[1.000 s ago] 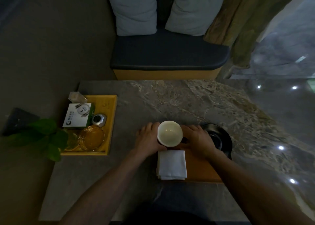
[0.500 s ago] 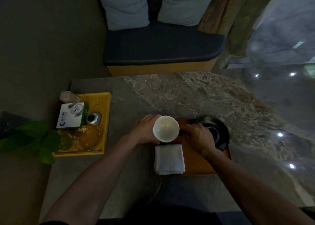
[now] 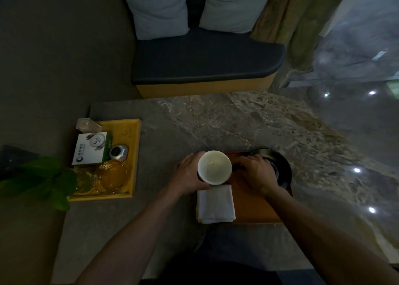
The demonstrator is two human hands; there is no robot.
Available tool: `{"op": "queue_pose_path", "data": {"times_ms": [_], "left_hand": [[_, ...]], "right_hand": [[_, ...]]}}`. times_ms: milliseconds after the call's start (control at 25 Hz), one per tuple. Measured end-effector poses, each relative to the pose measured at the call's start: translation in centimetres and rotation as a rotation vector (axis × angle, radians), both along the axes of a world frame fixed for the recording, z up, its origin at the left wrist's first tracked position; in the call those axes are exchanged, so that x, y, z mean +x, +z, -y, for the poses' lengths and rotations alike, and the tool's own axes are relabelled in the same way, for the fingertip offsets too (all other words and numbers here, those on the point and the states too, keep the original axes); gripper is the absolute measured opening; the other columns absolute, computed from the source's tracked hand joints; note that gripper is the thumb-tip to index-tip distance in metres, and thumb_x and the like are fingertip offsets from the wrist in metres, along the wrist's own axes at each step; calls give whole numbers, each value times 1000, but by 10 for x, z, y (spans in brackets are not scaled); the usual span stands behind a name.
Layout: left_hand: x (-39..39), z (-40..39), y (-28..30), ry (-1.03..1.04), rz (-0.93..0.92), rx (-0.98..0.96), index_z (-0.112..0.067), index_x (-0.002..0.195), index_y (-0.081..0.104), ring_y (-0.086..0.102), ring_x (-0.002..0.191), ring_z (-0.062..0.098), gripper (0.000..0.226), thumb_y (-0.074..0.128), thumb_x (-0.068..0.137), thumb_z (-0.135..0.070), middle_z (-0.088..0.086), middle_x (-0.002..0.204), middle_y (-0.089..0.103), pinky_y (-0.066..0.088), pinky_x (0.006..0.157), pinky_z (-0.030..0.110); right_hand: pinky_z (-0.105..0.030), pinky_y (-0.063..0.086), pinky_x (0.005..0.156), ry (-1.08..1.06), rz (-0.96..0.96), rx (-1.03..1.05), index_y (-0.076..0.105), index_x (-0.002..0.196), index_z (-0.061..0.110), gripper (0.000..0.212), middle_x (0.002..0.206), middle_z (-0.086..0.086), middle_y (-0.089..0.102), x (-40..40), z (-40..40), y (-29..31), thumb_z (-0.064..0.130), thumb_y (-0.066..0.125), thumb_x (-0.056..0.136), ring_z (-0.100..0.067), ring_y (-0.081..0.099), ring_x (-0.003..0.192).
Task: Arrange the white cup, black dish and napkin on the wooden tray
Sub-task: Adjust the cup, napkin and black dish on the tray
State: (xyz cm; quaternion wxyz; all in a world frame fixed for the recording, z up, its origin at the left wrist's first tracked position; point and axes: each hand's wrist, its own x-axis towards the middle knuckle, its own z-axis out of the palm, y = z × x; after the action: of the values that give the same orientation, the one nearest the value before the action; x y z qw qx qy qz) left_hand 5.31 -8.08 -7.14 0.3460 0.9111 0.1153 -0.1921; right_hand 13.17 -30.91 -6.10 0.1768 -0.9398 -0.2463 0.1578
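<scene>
The stone table [image 3: 216, 120] carries two trays. The yellow tray [image 3: 135, 155] of small items sits at nine o'clock and plays no part here. The wooden tray [image 3: 257, 207] lies at centre, its long axis running from nine to three o'clock.

The black dish [image 3: 282, 165] rests on the tray's one-o'clock corner, with its rim appearing to overhang the edge. The napkin [image 3: 216, 204], folded roughly square, lies flat at the tray's seven-o'clock corner, its edges roughly parallel to the tray sides. The white cup [image 3: 214, 168] stands upright, mouth up, at the eleven-o'clock corner, just beyond the napkin.

The left hand [image 3: 187, 176] is wrapped around the cup's nine-o'clock side, holding it. The right hand [image 3: 254, 172] lies palm down between cup and dish, fingers curled toward the cup; whether it grips anything cannot be determined.

Hazards, as assessed:
- The cup is close to the tray's left edge. A sideways push could tip it onto the table.
- The right wrist is close to the dish. A quick withdrawal could knock the dish off its corner.
- Dim lighting hides the tray's edges, so misplacement is possible.
</scene>
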Motion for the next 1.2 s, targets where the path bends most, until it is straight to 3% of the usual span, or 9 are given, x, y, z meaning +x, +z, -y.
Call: {"op": "queue_pose_path", "data": {"times_ms": [360, 680, 1200], "left_hand": [[-1, 1, -3, 26, 4, -24, -38, 148, 22, 31, 144, 21, 111, 87, 58, -45, -4, 153, 39, 33, 114, 54], [-3, 1, -4, 45, 27, -17, -43, 144, 24, 39, 138, 18, 110, 87, 54, -48, -7, 147, 45, 36, 111, 52], [-2, 2, -9, 103, 3, -91, -45, 140, 27, 38, 138, 19, 108, 91, 53, -38, -8, 146, 45, 38, 110, 53]], "right_hand": [[-39, 43, 84, 1, 24, -35, 62, 116, 33, 25, 112, 2, 68, -1, 0, -4, 29, 58, 91, -23, 53, 106], [-35, 32, 76, 20, 56, -34, 61, 114, 38, 26, 112, 4, 69, 1, 1, -7, 33, 59, 89, -23, 52, 104], [-39, 42, 84, -38, 61, -78, 60, 113, 32, 23, 111, 3, 68, -4, -2, -13, 28, 56, 91, -21, 53, 107]]}}
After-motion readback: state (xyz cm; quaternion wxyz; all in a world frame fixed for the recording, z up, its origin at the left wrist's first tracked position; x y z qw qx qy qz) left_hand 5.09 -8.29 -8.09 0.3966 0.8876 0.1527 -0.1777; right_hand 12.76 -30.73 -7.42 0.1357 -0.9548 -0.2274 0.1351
